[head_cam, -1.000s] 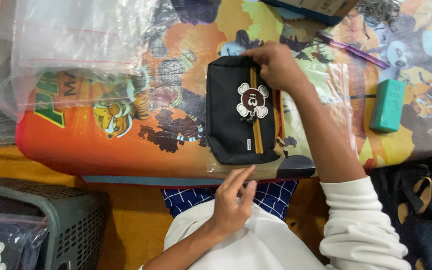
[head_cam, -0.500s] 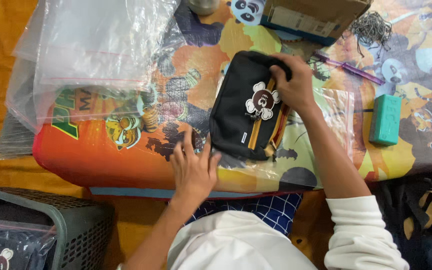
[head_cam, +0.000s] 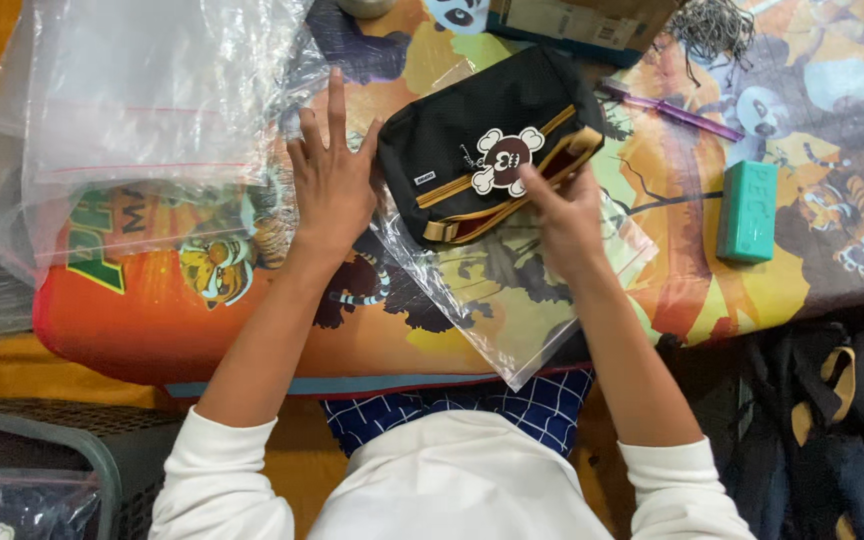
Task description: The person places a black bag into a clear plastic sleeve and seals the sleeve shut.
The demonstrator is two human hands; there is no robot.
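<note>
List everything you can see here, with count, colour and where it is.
pouch: one, black with yellow stripes and a skull patch, table centre
clear bag: one, transparent, under the pouch
stack of clear bags: several, transparent, table left
block: one, teal, table right
pen: one, purple, upper right
cardboard box: one, brown, top edge
basket: one, grey, lower left
left hand: flat on table beside pouch
right hand: fingers at pouch's edge

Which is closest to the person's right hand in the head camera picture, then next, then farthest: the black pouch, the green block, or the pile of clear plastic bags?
From the right hand:
1. Black pouch, touching the fingertips, just up and left.
2. Green block, off to the right on the table.
3. Pile of clear plastic bags, far left, past the left hand.
</note>
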